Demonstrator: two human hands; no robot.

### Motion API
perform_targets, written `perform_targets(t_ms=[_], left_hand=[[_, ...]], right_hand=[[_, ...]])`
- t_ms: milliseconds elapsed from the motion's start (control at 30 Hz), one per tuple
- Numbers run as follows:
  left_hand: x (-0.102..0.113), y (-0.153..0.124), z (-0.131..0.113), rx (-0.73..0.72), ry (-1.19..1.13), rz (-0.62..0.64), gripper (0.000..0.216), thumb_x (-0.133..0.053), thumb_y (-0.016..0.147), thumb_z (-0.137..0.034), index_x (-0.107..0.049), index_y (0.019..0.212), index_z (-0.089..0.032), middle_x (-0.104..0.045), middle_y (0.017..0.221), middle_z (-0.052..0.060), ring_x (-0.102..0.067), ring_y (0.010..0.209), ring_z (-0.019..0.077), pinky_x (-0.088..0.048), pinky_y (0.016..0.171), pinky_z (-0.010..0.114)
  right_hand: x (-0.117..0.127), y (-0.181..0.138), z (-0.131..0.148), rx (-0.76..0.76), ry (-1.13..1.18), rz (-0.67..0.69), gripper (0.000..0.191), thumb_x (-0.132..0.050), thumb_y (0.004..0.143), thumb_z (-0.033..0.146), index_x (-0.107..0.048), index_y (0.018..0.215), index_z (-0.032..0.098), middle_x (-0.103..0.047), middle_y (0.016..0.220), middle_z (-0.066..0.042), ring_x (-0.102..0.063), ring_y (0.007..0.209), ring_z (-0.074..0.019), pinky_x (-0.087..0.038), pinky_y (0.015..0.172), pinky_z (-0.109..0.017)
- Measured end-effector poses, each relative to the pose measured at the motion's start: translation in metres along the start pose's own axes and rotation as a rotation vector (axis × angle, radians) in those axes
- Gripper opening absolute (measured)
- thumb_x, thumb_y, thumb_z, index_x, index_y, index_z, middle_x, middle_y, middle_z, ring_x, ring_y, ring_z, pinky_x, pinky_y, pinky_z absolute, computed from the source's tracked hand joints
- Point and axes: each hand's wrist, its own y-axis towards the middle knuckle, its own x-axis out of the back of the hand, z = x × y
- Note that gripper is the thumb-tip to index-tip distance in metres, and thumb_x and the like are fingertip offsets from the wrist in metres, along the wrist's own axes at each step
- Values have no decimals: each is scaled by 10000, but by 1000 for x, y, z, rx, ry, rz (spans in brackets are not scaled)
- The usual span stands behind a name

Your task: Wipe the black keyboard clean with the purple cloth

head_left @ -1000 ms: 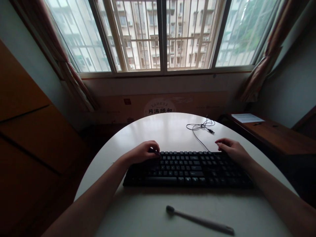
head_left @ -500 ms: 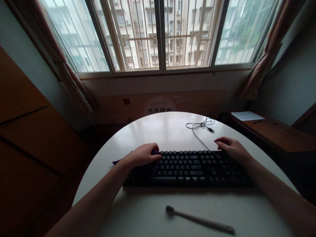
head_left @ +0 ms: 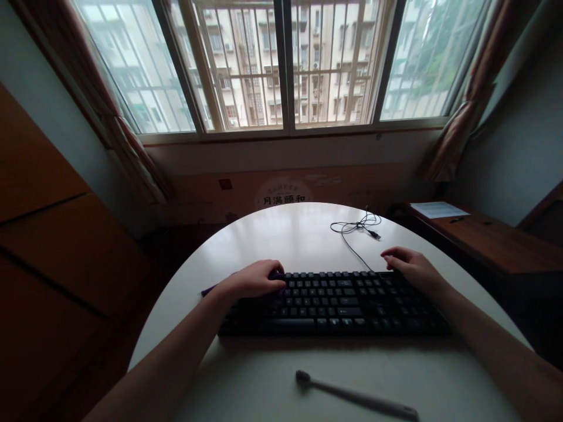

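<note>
Nearby, a toothbrush [head_left: 357, 397] lies on the near side of the keyboard [head_left: 338, 310], and a looped cable [head_left: 358, 226] sits beyond it on the white table [head_left: 246, 240]. Compared with a second ago, more of the purple cloth [head_left: 276, 274] shows around my left hand [head_left: 259, 278]. Those fingers curl closely on the cloth over the keyboard's left end; my right hand [head_left: 413, 269] rests at its right end, fingers bent, grip unclear.
</note>
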Motion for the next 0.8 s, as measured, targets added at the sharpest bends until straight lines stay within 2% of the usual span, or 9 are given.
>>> perform_targets(t_ms=[300, 533, 800], left_hand=[[-6, 5, -1, 34, 22, -36, 329, -523, 798, -438, -632, 1010, -211, -670, 1083, 86, -612, 961, 260, -463, 798, 333], [0, 4, 4, 13, -20, 36, 390, -582, 750, -446, -626, 1042, -192, -662, 1091, 79, -611, 963, 253, -473, 812, 317], [-8, 7, 1, 70, 2, -42, 340, -538, 790, -454, -645, 997, -206, -679, 1063, 78, -615, 960, 259, -471, 786, 325]], right_hand=[[0, -2, 3, -4, 3, -10, 361, -622, 750, 448, -687, 962, 163, -658, 728, -40, -602, 667, -182, -441, 599, -273], [0, -3, 5, -2, -16, 0, 348, -608, 755, 438, -689, 955, 166, -659, 724, -37, -612, 674, -186, -450, 606, -272], [0, -2, 5, 6, -18, -7, 348, -606, 761, 447, -688, 951, 168, -654, 731, -42, -602, 671, -184, -451, 601, -273]])
